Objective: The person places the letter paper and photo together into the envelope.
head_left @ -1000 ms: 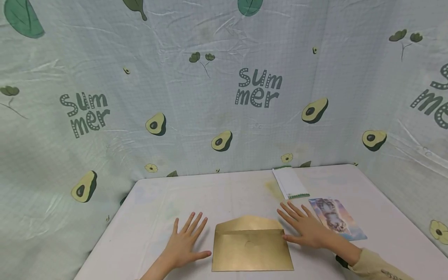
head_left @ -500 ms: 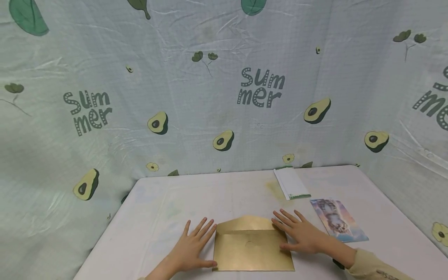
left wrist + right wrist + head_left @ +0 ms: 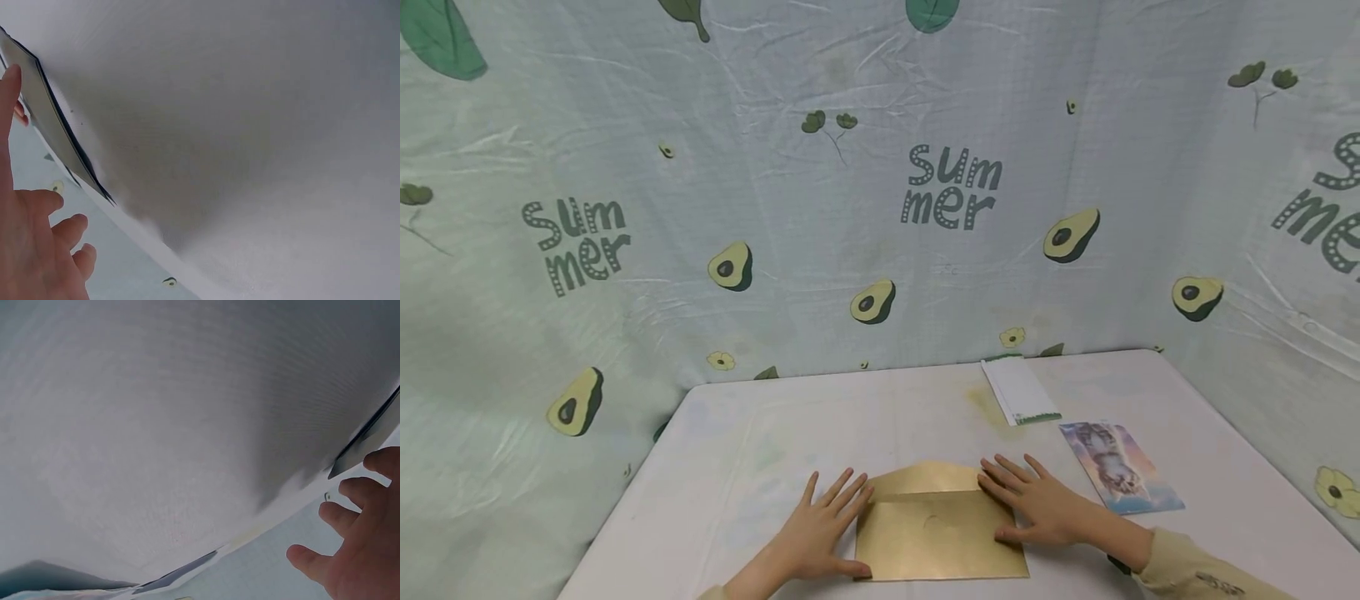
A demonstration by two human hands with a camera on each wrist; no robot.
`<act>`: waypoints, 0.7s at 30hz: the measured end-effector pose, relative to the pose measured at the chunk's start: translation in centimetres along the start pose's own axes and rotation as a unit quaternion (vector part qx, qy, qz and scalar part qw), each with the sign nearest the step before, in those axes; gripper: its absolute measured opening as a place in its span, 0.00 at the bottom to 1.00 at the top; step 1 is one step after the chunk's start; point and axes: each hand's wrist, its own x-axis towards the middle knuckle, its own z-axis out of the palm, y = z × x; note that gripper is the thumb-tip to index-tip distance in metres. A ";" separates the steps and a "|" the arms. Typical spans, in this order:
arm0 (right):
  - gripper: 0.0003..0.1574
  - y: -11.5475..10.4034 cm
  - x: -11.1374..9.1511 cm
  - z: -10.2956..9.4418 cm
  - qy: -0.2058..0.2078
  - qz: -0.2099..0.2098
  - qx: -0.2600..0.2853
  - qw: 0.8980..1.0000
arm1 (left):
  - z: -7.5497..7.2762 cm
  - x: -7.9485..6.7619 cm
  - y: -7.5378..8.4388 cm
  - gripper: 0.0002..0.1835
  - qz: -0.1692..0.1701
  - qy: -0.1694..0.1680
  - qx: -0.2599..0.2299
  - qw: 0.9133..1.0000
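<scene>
A gold envelope [image 3: 936,542] lies flat near the front of the table, its flap unfolded toward the back. At its left edge rests my left hand [image 3: 816,533], fingers spread, with the thumb and fingertips over the border. My right hand [image 3: 1045,504] lies spread at the right edge, its thumb and fingertips over the envelope and flap. In the left wrist view the envelope [image 3: 47,112] appears edge-on beside the left hand [image 3: 31,250]. Straight, parted fingers of the right hand [image 3: 362,537] show in the right wrist view.
A colourful picture card [image 3: 1120,467] lies right of the right hand. Behind it is a white notepad-like item [image 3: 1021,390] with green edging. The white table [image 3: 820,417] backs onto a hanging sheet [image 3: 790,208] printed with avocados and "summer".
Both hands have moved inward, the left to the right and the right to the left, from beside the envelope onto its side edges. The envelope stays in place.
</scene>
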 end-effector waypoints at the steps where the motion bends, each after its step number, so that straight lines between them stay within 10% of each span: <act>1: 0.46 0.0 0.0 0.1 -0.001 0.000 0.001 1.000 | 0.0 0.0 0.0 0.52 0.004 -0.001 -0.003 1.000; 21: 0.47 -0.2 -0.1 -0.1 -0.047 0.004 0.009 0.999 | -0.2 1.2 -0.5 0.52 0.044 -0.053 -0.020 0.997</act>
